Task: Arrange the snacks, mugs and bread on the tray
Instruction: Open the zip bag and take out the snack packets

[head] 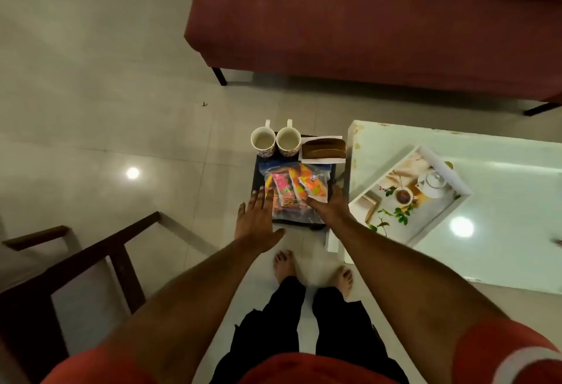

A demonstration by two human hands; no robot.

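Observation:
A small dark stool (256, 180) stands on the floor and carries two white patterned mugs (263, 142) (288, 141) at its far edge. A brown loaf of bread (324, 148) lies on white paper to their right. In front lies a clear bag of bright snack packets (293, 193). My left hand (257, 221) hovers flat with spread fingers at the bag's left edge. My right hand (330, 207) rests on the bag's right side, fingers curled on it. A white tray (438, 158) with a printed teapot picture sits on the white table to the right.
The glossy white table (501, 250) stands right of the stool. A maroon sofa (380, 18) fills the far side. A dark wooden chair frame (91, 262) stands at the near left. My bare feet (313, 271) stand on the tiled floor just before the stool.

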